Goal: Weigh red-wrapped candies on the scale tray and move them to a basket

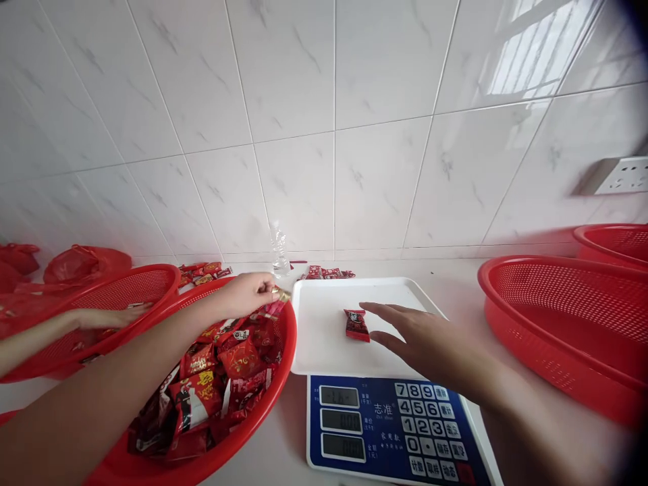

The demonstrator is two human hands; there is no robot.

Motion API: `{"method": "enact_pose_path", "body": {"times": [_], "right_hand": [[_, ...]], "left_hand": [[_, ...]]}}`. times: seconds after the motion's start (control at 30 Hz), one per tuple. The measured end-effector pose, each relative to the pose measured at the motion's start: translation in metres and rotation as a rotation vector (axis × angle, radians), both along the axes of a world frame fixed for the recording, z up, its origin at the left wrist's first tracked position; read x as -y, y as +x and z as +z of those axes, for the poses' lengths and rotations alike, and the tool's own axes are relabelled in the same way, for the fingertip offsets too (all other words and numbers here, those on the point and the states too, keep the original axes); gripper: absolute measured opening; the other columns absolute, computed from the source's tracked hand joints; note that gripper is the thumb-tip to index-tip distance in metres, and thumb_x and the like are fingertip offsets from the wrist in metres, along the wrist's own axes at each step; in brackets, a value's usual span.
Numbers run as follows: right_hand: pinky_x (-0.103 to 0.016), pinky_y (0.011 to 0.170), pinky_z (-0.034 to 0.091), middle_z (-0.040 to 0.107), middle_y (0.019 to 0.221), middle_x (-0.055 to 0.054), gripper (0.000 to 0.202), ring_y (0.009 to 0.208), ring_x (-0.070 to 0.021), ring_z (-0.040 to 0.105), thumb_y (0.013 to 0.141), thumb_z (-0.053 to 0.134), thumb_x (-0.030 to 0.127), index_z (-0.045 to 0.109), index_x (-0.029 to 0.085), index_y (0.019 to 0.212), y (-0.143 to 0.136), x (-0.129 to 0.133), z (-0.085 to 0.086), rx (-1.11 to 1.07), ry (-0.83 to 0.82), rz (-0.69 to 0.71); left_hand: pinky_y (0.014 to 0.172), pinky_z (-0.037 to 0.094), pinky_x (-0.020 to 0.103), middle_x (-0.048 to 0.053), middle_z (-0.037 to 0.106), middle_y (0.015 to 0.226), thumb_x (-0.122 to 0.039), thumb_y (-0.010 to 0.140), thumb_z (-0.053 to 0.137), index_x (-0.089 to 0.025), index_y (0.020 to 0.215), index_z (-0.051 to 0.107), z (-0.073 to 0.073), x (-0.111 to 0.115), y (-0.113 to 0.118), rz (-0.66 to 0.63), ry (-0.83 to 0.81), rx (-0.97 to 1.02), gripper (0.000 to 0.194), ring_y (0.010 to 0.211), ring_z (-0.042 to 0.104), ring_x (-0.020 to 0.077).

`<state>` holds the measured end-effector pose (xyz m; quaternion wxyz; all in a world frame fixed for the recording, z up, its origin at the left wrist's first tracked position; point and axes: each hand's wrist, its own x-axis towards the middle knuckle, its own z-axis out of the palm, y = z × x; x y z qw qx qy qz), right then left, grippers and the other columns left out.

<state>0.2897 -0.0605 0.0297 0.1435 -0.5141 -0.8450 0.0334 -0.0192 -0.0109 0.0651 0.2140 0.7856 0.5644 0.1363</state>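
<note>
My left hand [250,293] is closed on a small packet with a gold end [281,294], over the far right rim of a red basket [289,344] full of red packets [241,358]. My right hand [405,331] hovers over the white scale tray [318,347], thumb and fingers apart, beside one small red packet [357,325] lying on the tray. The blue scale panel [379,432] with its keys and displays sits in front of the tray.
Another person's hand [114,317] reaches into a red basket [156,278] at left. Empty red baskets [557,317] stand at right. A clear plastic bottle [279,250] and red packets [329,273] lie near the tiled wall. Red bags [86,262] are at far left.
</note>
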Motion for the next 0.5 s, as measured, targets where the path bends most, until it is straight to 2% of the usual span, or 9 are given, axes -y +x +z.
{"method": "enact_pose_path", "body": {"times": [0.1, 0.17, 0.23, 0.3, 0.4, 0.5], "right_hand": [[-0.046, 0.084, 0.051, 0.061, 0.126, -0.007, 0.043, 0.108, -0.0285, 0.061, 0.091, 0.042, 0.035, 0.048, 0.025, 0.132, -0.003, 0.000, 0.000, 0.011, -0.024, 0.035], [-0.046, 0.084, 0.051, 0.061, 0.125, -0.006, 0.042, 0.108, -0.0279, 0.061, 0.091, 0.042, 0.034, 0.048, 0.026, 0.132, -0.005, 0.002, 0.001, 0.010, -0.033, 0.053], [-0.046, 0.083, 0.052, 0.061, 0.125, -0.006, 0.042, 0.107, -0.0276, 0.061, 0.091, 0.043, 0.033, 0.047, 0.027, 0.133, -0.006, 0.003, 0.001, 0.008, -0.045, 0.063], [-0.046, 0.083, 0.052, 0.061, 0.125, -0.005, 0.043, 0.107, -0.0274, 0.061, 0.091, 0.044, 0.032, 0.046, 0.028, 0.134, -0.006, 0.005, 0.002, 0.006, -0.058, 0.069], [-0.046, 0.085, 0.051, 0.060, 0.126, -0.006, 0.044, 0.109, -0.0278, 0.060, 0.090, 0.045, 0.030, 0.045, 0.026, 0.134, -0.006, 0.007, 0.003, 0.016, -0.063, 0.080], [-0.046, 0.085, 0.052, 0.060, 0.127, -0.007, 0.045, 0.109, -0.0278, 0.060, 0.090, 0.045, 0.029, 0.045, 0.025, 0.134, -0.006, 0.007, 0.003, 0.022, -0.067, 0.093]], "left_hand": [[0.055, 0.037, 0.024, -0.004, 0.054, 0.063, -0.037, 0.076, 0.056, -0.020, 0.068, 0.045, 0.009, 0.001, 0.023, 0.070, -0.025, 0.249, 0.022, 0.058, 0.051, 0.0129], [0.058, 0.043, 0.026, -0.002, 0.057, 0.068, -0.040, 0.078, 0.054, -0.020, 0.075, 0.046, 0.004, 0.000, 0.038, 0.097, -0.118, 0.402, 0.021, 0.061, 0.055, 0.0137], [0.063, 0.047, 0.029, 0.000, 0.061, 0.074, -0.041, 0.079, 0.052, -0.021, 0.084, 0.047, -0.006, -0.003, 0.046, 0.096, -0.157, 0.420, 0.021, 0.066, 0.059, 0.0158], [0.069, 0.047, 0.031, 0.001, 0.062, 0.079, -0.038, 0.079, 0.052, -0.021, 0.087, 0.047, -0.018, -0.010, 0.042, 0.093, -0.071, 0.304, 0.018, 0.074, 0.061, 0.0179], [0.074, 0.046, 0.032, 0.003, 0.063, 0.088, -0.028, 0.076, 0.051, -0.021, 0.085, 0.049, -0.036, -0.023, 0.018, 0.146, 0.080, 0.018, 0.012, 0.083, 0.061, 0.0208], [0.072, 0.047, 0.032, 0.006, 0.065, 0.093, -0.031, 0.069, 0.058, -0.019, 0.089, 0.054, -0.051, -0.027, -0.010, 0.160, -0.002, -0.192, 0.024, 0.085, 0.062, 0.0244]]}}
